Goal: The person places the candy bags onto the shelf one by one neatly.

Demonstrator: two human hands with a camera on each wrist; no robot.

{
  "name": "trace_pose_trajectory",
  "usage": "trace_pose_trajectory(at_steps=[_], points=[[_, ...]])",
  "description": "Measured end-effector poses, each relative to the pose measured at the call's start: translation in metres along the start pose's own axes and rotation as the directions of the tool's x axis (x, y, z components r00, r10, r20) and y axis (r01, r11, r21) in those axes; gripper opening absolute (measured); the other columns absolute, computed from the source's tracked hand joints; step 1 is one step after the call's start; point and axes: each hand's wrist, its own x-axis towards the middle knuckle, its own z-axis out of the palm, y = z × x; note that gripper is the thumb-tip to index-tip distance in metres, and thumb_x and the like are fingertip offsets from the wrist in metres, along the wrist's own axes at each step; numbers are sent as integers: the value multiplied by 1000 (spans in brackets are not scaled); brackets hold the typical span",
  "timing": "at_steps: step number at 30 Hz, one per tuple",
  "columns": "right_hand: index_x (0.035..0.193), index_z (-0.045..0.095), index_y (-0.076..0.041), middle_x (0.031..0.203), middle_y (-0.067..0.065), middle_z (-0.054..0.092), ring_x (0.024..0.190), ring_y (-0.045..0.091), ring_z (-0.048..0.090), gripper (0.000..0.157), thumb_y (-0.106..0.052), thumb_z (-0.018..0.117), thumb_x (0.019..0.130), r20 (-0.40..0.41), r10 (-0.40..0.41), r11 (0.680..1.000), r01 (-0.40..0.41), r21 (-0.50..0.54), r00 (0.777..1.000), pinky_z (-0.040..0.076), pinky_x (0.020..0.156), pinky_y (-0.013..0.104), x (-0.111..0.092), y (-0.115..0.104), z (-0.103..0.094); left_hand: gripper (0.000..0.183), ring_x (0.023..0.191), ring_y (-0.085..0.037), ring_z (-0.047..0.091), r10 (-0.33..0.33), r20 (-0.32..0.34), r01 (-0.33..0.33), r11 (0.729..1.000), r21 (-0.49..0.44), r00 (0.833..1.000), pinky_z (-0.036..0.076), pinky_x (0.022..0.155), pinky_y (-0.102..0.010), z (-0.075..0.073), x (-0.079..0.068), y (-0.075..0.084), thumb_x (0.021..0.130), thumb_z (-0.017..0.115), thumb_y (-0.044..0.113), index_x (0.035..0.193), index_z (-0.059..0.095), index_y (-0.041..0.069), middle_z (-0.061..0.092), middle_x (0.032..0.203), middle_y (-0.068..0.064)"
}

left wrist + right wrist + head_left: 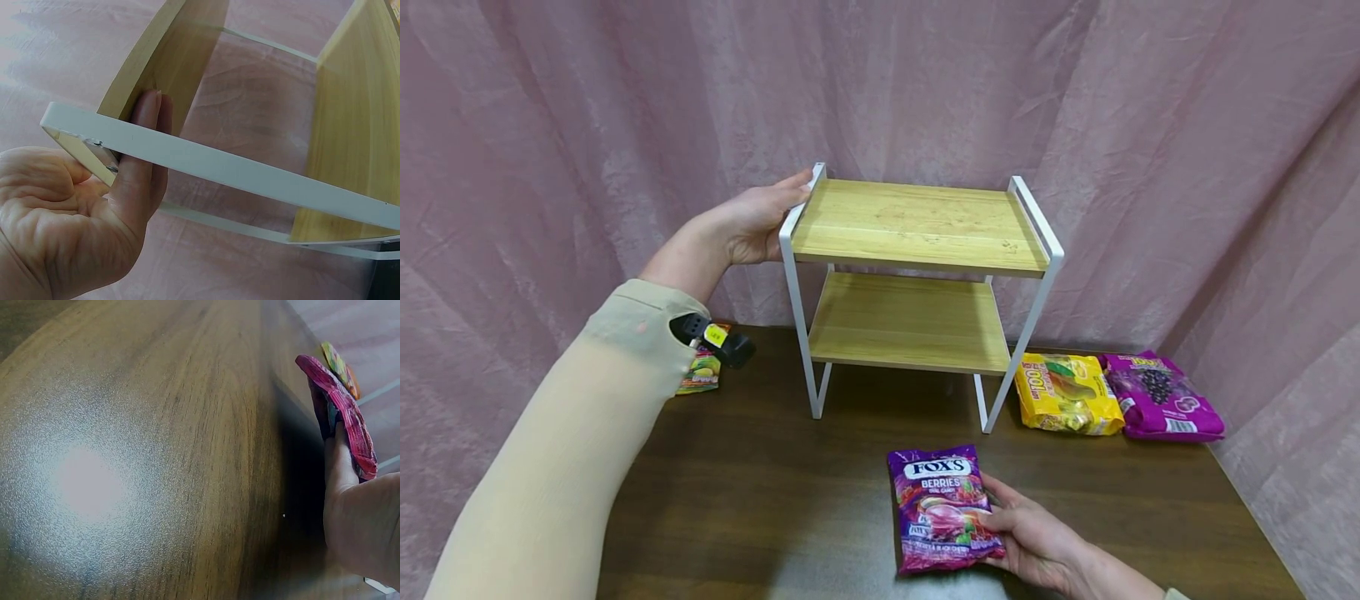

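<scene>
A two-tier shelf with pale wooden boards and a white metal frame (pixel 925 225) stands on the table. My left hand (pixel 752 223) grips its upper left side. In the left wrist view, the fingers (pixel 134 187) pass behind the white frame bar (pixel 262 181) and reach under a board. My right hand (pixel 1037 542) holds a purple bag of Fox's Berries candy (pixel 942 512) by its right edge, in front of the shelf. The right wrist view shows the bag (pixel 340 409) edge-on, thumb and fingers partly hidden.
Right of the shelf lie a yellow candy bag (pixel 1067 393) and a purple grape-print bag (pixel 1161 398). A small colourful packet (pixel 702 372) is partly hidden behind my left sleeve (pixel 561 433). Pink curtain (pixel 925 83) hangs behind the dark wooden table (pixel 722 500).
</scene>
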Motion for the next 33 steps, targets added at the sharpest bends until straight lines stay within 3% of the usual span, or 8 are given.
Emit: trace_pose_trajectory(at_steps=[9,22,33], points=[[163,-17,-18,146,36,41,124,42,58,82,6,36,105,4,9,999,-9,37,1000,46,107,57,-7,-3,0,58,68,-17,70,-5,2,5,1000,-6,1000,63,63,-31,0,2,0,111,35,40,161,8,53,66,92,-9],[162,-19,-18,143,26,48,124,40,59,84,5,38,105,65,-41,997,37,65,997,46,108,53,-12,-8,-5,58,65,-17,70,-4,7,4,1000,-20,1000,62,61,-30,0,5,-1,111,36,39,160,9,54,67,86,-8],[163,-17,-19,144,24,48,124,37,60,84,2,41,106,76,-51,998,47,52,996,48,107,51,-15,-22,5,58,67,-17,70,-1,0,1,1000,-5,1000,63,64,-31,-4,4,-2,111,35,40,160,7,54,66,88,-8]])
